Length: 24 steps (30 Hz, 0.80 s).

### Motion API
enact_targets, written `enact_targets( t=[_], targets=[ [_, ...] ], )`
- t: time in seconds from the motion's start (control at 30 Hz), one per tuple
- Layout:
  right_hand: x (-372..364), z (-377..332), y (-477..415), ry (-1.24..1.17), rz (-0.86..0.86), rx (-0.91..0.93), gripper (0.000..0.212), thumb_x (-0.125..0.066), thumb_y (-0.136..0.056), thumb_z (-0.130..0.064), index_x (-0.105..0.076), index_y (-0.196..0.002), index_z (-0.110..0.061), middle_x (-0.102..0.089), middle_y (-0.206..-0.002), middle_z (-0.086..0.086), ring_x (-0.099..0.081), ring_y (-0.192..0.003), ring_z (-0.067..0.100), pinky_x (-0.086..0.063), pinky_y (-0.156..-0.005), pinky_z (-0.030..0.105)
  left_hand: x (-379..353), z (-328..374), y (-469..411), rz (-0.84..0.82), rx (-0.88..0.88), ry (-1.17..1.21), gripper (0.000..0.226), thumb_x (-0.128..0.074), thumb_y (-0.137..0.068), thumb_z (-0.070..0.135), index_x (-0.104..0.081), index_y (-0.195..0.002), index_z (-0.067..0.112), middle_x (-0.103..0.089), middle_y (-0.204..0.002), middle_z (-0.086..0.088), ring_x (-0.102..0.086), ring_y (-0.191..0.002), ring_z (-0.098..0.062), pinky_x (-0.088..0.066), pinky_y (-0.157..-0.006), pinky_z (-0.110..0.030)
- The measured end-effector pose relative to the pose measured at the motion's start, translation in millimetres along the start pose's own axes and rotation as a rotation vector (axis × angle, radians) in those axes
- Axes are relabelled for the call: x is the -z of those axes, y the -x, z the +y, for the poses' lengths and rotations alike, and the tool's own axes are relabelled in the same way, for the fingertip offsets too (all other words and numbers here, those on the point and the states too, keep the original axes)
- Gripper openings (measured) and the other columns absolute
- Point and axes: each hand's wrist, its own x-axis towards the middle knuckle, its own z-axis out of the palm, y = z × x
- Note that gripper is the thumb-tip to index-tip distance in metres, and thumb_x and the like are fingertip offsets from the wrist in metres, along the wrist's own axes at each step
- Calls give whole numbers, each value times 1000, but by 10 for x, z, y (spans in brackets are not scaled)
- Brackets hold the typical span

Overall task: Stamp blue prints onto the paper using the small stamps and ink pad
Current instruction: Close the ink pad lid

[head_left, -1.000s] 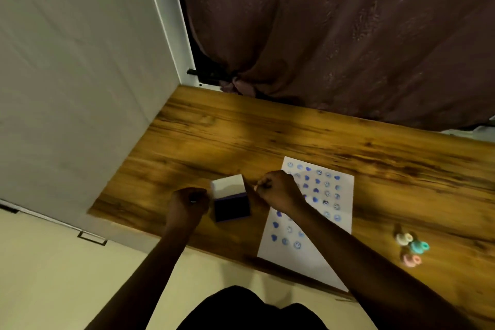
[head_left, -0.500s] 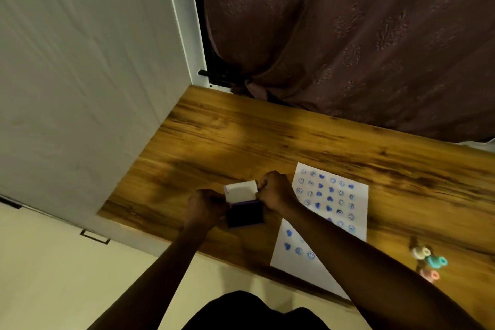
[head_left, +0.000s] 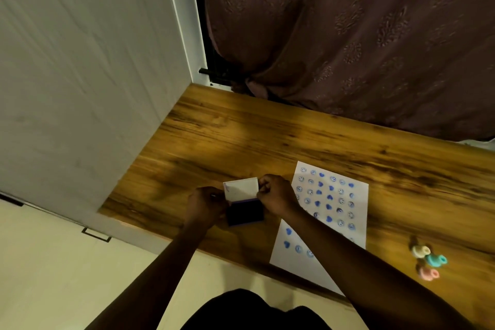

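Observation:
An ink pad (head_left: 245, 212) with a dark blue pad and a raised white lid (head_left: 241, 188) sits on the wooden table near its front edge. My left hand (head_left: 205, 203) grips the pad's left side. My right hand (head_left: 276, 194) pinches the lid's right edge. Just right of the pad lies a white paper (head_left: 334, 201) covered with several blue smiley and heart prints; my right forearm crosses its lower part. Three small stamps, cream (head_left: 420, 250), teal (head_left: 436, 260) and pink (head_left: 428, 274), lie together at the right.
The wooden table (head_left: 241, 136) meets a white wall (head_left: 93, 75) on the left and a brown patterned curtain (head_left: 348, 35) at the back. Pale floor (head_left: 67, 276) shows below the table's front edge.
The lid has tilted further down toward the pad, with both hands closing in on the ink pad. The camera view has shifted a little.

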Motion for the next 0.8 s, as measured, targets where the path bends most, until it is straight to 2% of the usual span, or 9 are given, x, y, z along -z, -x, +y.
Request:
enact_targets(
  t=[0.03,0.13,0.23,0.3,0.43,0.57,0.67,0.73,0.8],
  targets=[
    [8,18,22,-7,2,5,14,-71,-84,-10,-71,-97,-16,-74,-98,1,-68,-89,17,-47,-69,23,0,-2,11,10,-22,-10,21,-82,-79,5,-75,-83,25,-73,-72,14,-73,-57,6,-55,-46,-15],
    [40,62,92,-14,1,35,9,-74,-86,-15,-70,-95,-15,-75,-97,2,-69,-89,18,-53,-74,28,-10,-5,25,49,-48,-54,22,-79,-79,1,-76,-79,23,-80,-77,-7,-77,-62,-14,-65,-57,-38],
    [82,98,162,8,3,64,9,-74,-87,-18,-71,-95,-15,-76,-96,2,-70,-89,17,-55,-78,30,-13,18,48,44,-44,-63,30,-78,-81,1,-72,-75,30,-81,-82,-11,-77,-67,-19,-67,-64,-44],
    [105,115,201,8,13,92,9,-74,-87,-16,-71,-95,-14,-76,-97,4,-71,-90,19,-51,-75,25,-1,-1,74,42,-52,-55,23,-79,-82,5,-74,-79,28,-81,-88,-9,-78,-77,-22,-66,-72,-46],
    [142,148,285,-22,18,159,15,-75,-88,-16,-75,-102,-13,-77,-101,5,-71,-92,19,-50,-76,21,27,-19,156,55,-68,-113,11,-76,-83,12,-81,-88,19,-82,-89,-6,-78,-81,-23,-65,-76,-44],
    [136,184,359,-48,-12,177,18,-73,-89,-15,-75,-107,-16,-76,-107,3,-70,-97,18,-58,-89,31,26,13,243,73,-56,-97,16,-74,-78,10,-82,-83,22,-79,-78,0,-76,-75,-17,-60,-68,-29],
    [113,203,400,-36,-57,166,19,-70,-90,-10,-74,-108,-14,-75,-111,6,-70,-102,20,-59,-93,36,17,10,305,65,-66,-48,11,-73,-86,9,-83,-91,11,-79,-84,-4,-74,-77,-16,-56,-66,-23],
    [106,205,428,-15,-65,150,22,-70,-90,-10,-73,-112,-13,-73,-117,8,-70,-107,23,-58,-95,35,0,22,350,70,-55,-18,11,-71,-89,14,-79,-82,17,-77,-77,0,-72,-73,-11,-51,-63,-20],
    [92,201,459,4,-63,145,24,-70,-92,-13,-73,-116,-14,-72,-122,8,-69,-112,24,-57,-98,34,-26,19,379,73,-31,6,15,-71,-90,11,-76,-82,23,-73,-76,6,-69,-73,-4,-49,-62,-20]
  ],
)
